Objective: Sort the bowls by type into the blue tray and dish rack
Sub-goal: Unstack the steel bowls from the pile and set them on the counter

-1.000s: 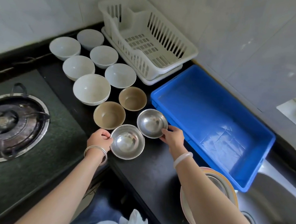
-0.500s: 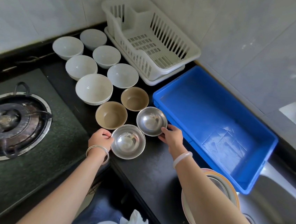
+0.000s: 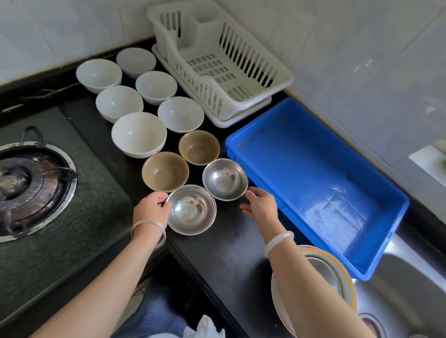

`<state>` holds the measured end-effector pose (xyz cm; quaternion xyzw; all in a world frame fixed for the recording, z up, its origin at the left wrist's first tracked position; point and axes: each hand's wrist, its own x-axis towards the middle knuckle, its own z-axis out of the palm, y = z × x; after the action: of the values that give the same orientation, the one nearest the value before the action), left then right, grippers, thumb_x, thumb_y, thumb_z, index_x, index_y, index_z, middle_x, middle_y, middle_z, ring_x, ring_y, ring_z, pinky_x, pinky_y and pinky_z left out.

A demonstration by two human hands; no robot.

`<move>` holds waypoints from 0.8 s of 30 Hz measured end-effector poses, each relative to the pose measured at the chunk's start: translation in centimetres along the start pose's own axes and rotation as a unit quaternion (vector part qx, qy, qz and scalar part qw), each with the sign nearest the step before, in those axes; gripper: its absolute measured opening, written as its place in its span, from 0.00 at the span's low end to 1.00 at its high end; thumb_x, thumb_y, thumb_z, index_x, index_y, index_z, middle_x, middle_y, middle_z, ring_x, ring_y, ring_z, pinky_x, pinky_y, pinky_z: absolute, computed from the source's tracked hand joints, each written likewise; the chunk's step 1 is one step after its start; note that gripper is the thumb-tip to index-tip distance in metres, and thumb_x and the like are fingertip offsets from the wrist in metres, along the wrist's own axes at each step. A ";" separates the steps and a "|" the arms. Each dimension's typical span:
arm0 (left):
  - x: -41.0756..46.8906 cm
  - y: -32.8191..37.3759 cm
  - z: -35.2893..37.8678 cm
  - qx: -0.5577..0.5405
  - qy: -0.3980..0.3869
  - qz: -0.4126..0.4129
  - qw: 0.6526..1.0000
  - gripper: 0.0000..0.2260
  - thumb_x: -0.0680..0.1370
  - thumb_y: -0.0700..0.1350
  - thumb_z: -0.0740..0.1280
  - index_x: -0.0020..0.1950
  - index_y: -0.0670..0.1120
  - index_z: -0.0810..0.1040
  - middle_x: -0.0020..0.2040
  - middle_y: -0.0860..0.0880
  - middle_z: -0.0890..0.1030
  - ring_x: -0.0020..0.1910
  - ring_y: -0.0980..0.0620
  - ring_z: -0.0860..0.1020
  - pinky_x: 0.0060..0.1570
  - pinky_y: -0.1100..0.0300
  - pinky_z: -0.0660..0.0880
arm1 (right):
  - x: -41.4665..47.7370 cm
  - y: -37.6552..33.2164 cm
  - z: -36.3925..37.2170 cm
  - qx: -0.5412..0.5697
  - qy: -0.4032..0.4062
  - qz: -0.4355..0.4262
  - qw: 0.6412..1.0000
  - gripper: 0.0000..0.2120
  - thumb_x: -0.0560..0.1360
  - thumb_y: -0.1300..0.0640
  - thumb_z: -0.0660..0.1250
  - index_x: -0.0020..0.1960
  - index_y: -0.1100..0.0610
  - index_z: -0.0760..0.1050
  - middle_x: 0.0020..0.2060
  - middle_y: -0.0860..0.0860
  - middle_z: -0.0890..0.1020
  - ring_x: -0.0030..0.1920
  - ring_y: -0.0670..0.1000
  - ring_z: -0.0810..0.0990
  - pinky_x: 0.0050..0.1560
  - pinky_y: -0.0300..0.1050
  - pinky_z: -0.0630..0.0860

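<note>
On the black counter stand several white bowls (image 3: 138,134), two brown bowls (image 3: 165,171) and two steel bowls. My left hand (image 3: 151,207) pinches the left rim of the nearer steel bowl (image 3: 190,209). The fingers of my right hand (image 3: 259,206) touch the right rim of the farther steel bowl (image 3: 225,179). Both steel bowls rest on the counter. An empty blue tray (image 3: 325,179) lies to the right. An empty white dish rack (image 3: 217,58) stands against the back wall.
A gas stove burner (image 3: 13,188) fills the left side. A steel sink (image 3: 421,313) with a drain is at lower right, with a stack of plates (image 3: 327,265) at its rim, partly hidden by my right forearm. Tiled walls close the back.
My hands have stayed at the two steel bowls. The view has shifted slightly; the bowls have not visibly moved.
</note>
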<state>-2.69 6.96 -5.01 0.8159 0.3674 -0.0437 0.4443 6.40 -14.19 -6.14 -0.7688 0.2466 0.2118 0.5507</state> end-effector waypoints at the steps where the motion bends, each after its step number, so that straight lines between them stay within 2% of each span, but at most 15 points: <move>1: -0.3 0.2 0.0 0.013 0.002 0.013 1.000 0.13 0.76 0.39 0.63 0.59 0.43 0.77 0.58 0.45 0.81 0.58 0.45 0.77 0.53 0.57 0.71 | -0.5 0.0 -0.4 -0.018 0.006 -0.012 1.000 0.18 0.79 0.55 0.63 0.67 0.57 0.71 0.52 0.51 0.79 0.43 0.49 0.82 0.44 0.41 0.80; 5: -1.9 1.4 0.4 0.011 -0.014 0.062 0.998 0.13 0.76 0.39 0.63 0.60 0.44 0.76 0.60 0.46 0.80 0.59 0.46 0.77 0.58 0.56 0.72 | -3.1 0.3 -3.0 -0.084 0.046 -0.080 0.992 0.15 0.78 0.54 0.60 0.63 0.55 0.75 0.42 0.44 0.78 0.40 0.47 0.81 0.46 0.43 0.79; 9: -4.6 3.7 2.9 -0.028 -0.090 0.096 0.991 0.11 0.76 0.39 0.64 0.57 0.43 0.78 0.56 0.45 0.81 0.52 0.51 0.78 0.52 0.62 0.70 | -6.4 2.3 -7.4 -0.158 0.123 -0.123 0.972 0.11 0.77 0.54 0.61 0.57 0.53 0.77 0.47 0.49 0.83 0.42 0.51 0.80 0.41 0.43 0.73; 11: -6.4 4.8 4.7 -0.020 -0.144 0.122 0.982 0.11 0.76 0.39 0.64 0.57 0.42 0.77 0.56 0.45 0.81 0.49 0.52 0.77 0.51 0.63 0.69 | -8.1 4.2 -10.2 -0.180 0.178 -0.118 0.960 0.10 0.77 0.55 0.63 0.56 0.53 0.78 0.47 0.50 0.84 0.43 0.51 0.79 0.42 0.42 0.69; 16: -11.4 6.4 9.7 0.051 -0.228 0.200 0.952 0.10 0.75 0.42 0.65 0.56 0.46 0.78 0.54 0.49 0.82 0.47 0.55 0.78 0.49 0.65 0.71 | -12.3 9.8 -16.0 -0.227 0.297 -0.063 0.926 0.09 0.74 0.57 0.66 0.54 0.55 0.80 0.47 0.54 0.84 0.49 0.57 0.81 0.45 0.45 0.71; 19: -14.0 7.0 12.1 0.078 -0.271 0.229 0.932 0.12 0.74 0.44 0.68 0.57 0.46 0.77 0.55 0.49 0.81 0.49 0.54 0.79 0.51 0.62 0.74 | -13.8 12.4 -17.3 -0.272 0.319 -0.042 0.907 0.10 0.74 0.57 0.66 0.53 0.57 0.80 0.47 0.56 0.83 0.49 0.59 0.80 0.44 0.47 0.71; 21: -15.1 7.2 13.1 0.102 -0.289 0.240 0.921 0.13 0.74 0.44 0.69 0.58 0.46 0.77 0.55 0.48 0.81 0.52 0.51 0.79 0.54 0.57 0.76 | -14.3 13.5 -17.2 -0.302 0.329 -0.048 0.893 0.10 0.75 0.57 0.65 0.53 0.58 0.80 0.46 0.57 0.82 0.48 0.60 0.79 0.42 0.48 0.71; 24: -16.1 7.4 14.3 0.126 -0.295 0.250 0.914 0.17 0.73 0.42 0.70 0.61 0.46 0.74 0.57 0.47 0.80 0.55 0.48 0.78 0.58 0.54 0.75 | -14.4 14.0 -16.2 -0.340 0.338 -0.057 0.876 0.09 0.75 0.57 0.65 0.52 0.58 0.79 0.44 0.57 0.78 0.49 0.60 0.76 0.37 0.46 0.67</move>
<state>-5.98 -15.34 -2.10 0.8805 -0.0047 -0.2159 0.4220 -12.71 -31.32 -2.99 -0.9463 0.2861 -0.0214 0.1492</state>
